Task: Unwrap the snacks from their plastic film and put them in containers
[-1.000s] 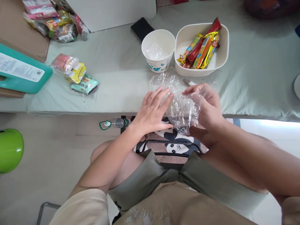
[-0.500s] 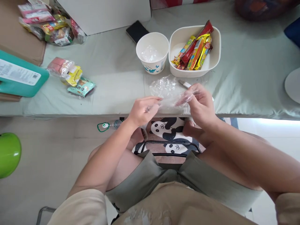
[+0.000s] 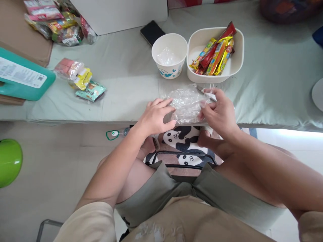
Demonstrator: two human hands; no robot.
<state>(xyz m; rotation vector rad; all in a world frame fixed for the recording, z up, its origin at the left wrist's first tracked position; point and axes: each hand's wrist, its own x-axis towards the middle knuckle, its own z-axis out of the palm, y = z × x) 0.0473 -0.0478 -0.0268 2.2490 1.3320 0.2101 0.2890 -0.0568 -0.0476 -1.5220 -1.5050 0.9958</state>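
Observation:
Crumpled clear plastic wrap lies at the front edge of the cloth-covered table. My left hand rests at its left side with fingers spread, the fingertips touching the film. On the right, my right hand has its thumb and fingers closed on the film's edge. A small utility knife lies under the film beside my right fingers, its far end partly hidden by them. Just behind stand a white paper cup with crumpled clear plastic inside and a white tub holding several red and yellow snack sticks.
A black phone lies behind the cup. To the left are small snack packs, a teal jug and a pile of wrapped snacks. A white box stands at the back. A white round lid sits far right.
Both hands have lowered the stretched plastic film onto the table. My left hand has let go and spread its fingers. The view has shifted slightly.

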